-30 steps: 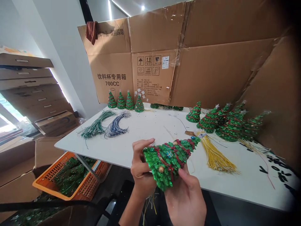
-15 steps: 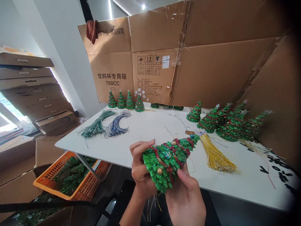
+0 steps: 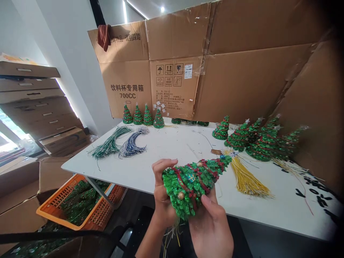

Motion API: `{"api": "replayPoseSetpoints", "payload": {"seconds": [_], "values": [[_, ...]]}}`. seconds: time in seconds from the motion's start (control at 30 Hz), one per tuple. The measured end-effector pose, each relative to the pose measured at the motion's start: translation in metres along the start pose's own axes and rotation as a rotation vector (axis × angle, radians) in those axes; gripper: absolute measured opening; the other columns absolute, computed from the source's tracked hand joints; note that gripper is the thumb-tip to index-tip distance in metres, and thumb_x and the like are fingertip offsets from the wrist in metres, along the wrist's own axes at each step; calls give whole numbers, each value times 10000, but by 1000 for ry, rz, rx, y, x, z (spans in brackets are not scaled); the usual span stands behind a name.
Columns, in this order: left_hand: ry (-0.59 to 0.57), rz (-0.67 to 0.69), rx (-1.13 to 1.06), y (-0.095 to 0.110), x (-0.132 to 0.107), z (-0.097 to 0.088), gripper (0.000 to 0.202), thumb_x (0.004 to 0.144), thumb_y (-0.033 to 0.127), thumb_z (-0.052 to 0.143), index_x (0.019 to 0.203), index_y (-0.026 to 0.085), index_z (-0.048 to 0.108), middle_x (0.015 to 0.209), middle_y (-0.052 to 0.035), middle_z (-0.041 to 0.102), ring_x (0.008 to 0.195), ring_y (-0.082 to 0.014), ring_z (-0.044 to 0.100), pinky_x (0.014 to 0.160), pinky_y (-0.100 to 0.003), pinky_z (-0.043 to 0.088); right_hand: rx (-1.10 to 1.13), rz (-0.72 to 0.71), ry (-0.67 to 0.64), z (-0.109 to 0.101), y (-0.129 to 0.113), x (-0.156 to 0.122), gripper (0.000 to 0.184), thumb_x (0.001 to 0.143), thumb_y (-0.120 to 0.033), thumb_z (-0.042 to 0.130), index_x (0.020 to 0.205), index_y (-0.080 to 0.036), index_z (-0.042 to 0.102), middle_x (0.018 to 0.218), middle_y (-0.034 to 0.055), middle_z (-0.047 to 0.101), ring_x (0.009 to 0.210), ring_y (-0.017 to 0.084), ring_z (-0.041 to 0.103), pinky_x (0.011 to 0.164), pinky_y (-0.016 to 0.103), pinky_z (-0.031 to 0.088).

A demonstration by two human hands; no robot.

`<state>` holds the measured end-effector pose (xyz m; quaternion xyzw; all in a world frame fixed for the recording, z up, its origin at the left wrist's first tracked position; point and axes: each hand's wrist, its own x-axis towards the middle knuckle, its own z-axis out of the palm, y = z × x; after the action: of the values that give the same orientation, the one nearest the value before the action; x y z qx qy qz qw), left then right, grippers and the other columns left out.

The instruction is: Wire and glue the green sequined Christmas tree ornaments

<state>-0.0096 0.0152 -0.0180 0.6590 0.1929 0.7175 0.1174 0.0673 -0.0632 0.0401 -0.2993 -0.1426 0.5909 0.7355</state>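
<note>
A small green glittery Christmas tree ornament [image 3: 189, 182] lies tilted in both hands, its tip pointing right and its base to the left. It carries red garlands, gold balls and a blue ball near the tip. My left hand [image 3: 162, 193] is closed around the base, with part of its fingers hidden behind it. My right hand [image 3: 213, 222] grips the lower side, thumb pressed on the branches. Thin wires or cords [image 3: 173, 234] hang below the base. Just behind the tip lies a bundle of yellow cords [image 3: 248, 177] on the white table [image 3: 172, 147].
Green cords [image 3: 111, 141] and blue cords [image 3: 134, 143] lie left on the table. Several trees stand along the back left, others [image 3: 264, 141] at the right. A cardboard screen [image 3: 172, 39] rises behind. An orange basket [image 3: 57, 216] with more trees sits lower left.
The tree's tip has shifted slightly right and the tree lies a little flatter. Both hands keep hold of it, and the view has moved slightly.
</note>
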Motion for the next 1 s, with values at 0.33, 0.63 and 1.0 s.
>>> {"api": "replayPoseSetpoints", "payload": {"seconds": [0.33, 0.63, 1.0], "values": [[-57, -193, -79, -2, -9, 1, 295, 1099, 365, 539, 913, 245, 735, 1523, -87, 495, 1281, -293, 543, 1088, -463, 511, -109, -74, 0, 2, 3, -1, 986, 817, -482, 845, 1681, -442, 373, 1714, -44, 514, 1689, 306, 265, 1278, 520, 409], [-143, -194, -112, 4, 2, -2, 426, 1113, 572, 460, 1064, 270, 757, 1468, -108, 525, 1296, -300, 559, 1054, -442, 550, -137, -142, -27, -4, 8, 2, 981, 861, -447, 813, 1704, -442, 311, 1797, -35, 375, 1655, 322, 349, 1259, 531, 440], [-254, -248, -117, -2, 1, -9, 304, 1096, 496, 545, 1033, 263, 729, 1538, -87, 394, 1300, -299, 542, 1081, -447, 535, -115, -134, 12, 0, 6, 4, 956, 829, -429, 816, 1682, -433, 386, 1742, -17, 472, 1665, 359, 316, 1293, 602, 380]]}}
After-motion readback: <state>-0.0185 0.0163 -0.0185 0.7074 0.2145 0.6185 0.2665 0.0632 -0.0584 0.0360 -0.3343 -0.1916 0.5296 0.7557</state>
